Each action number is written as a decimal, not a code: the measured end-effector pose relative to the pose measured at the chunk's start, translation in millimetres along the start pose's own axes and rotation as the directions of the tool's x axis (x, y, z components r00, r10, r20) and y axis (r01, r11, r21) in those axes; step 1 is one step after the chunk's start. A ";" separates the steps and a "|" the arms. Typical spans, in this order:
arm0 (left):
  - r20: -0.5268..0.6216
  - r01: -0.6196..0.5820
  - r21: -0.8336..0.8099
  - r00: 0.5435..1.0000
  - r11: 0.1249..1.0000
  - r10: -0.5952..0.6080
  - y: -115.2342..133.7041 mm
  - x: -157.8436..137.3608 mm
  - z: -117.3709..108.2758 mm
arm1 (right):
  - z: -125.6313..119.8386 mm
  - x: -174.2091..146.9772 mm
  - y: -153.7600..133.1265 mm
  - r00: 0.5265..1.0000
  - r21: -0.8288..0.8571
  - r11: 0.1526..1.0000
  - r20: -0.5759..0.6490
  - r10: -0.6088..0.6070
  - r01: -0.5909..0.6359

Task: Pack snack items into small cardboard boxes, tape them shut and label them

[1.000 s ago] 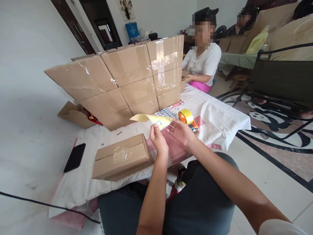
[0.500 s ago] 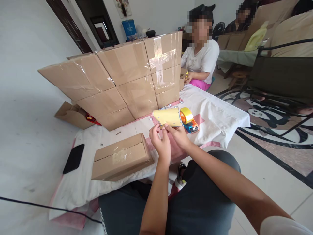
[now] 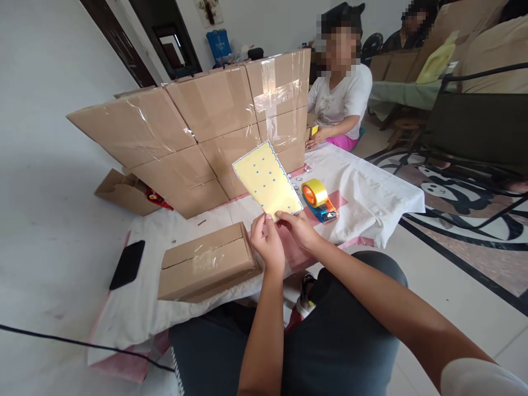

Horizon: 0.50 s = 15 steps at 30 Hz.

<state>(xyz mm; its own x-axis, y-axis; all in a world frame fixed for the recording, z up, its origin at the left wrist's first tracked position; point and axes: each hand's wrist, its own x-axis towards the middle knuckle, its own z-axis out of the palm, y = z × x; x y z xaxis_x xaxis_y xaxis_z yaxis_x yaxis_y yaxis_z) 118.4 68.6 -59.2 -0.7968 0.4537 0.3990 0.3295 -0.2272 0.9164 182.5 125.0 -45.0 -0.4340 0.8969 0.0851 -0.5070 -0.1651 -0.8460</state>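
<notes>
A pale yellow sheet with a blue scalloped edge and small blue marks is held up at a tilt above the table. My left hand pinches its bottom edge. Close beside it, my right hand grips the lower right part, thumb on the front face and fingers behind. To the right of the sheet, a tape dispenser with a roll of yellow tape rests on the cloth. A closed cardboard box, taped on top, lies left of my hands.
Taped cardboard boxes form a wall across the table. A black phone-like slab lies on the white tablecloth. An open carton stands at far left. Another person sits beyond the boxes; a dark folding chair is at right.
The yellow sheet has swung from nearly edge-on and low to raised, its patterned face toward me. Both hands keep hold of it. The other person's hands have shifted slightly.
</notes>
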 end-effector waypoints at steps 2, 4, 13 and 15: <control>0.000 0.018 -0.030 1.000 0.999 -0.018 -1.0 -0.1 0.0 | -0.2 0.2 2.7 1.000 0.018 1.000 -0.006 0.019 -0.019; 0.003 0.037 -0.059 0.999 0.998 -0.036 -2.2 0.1 0.3 | 0.1 0.3 5.0 0.999 0.040 0.998 -0.013 0.044 -0.043; -0.005 0.033 -0.097 0.999 0.995 -0.034 -4.9 1.0 -1.5 | 2.9 1.0 -0.7 0.995 0.227 0.969 0.015 0.099 -0.100; -0.013 0.024 -0.083 1.000 0.996 -0.025 -4.3 1.7 -2.8 | 2.7 1.5 -3.1 0.994 0.226 0.968 0.039 0.100 -0.106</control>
<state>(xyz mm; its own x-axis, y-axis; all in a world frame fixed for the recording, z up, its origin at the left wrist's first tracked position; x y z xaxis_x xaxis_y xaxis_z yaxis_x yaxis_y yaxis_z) 114.2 68.0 -62.5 -0.8113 0.4479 0.3758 0.2674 -0.2873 0.9198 181.5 125.7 -40.8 -0.5113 0.8591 0.0210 -0.6131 -0.3476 -0.7094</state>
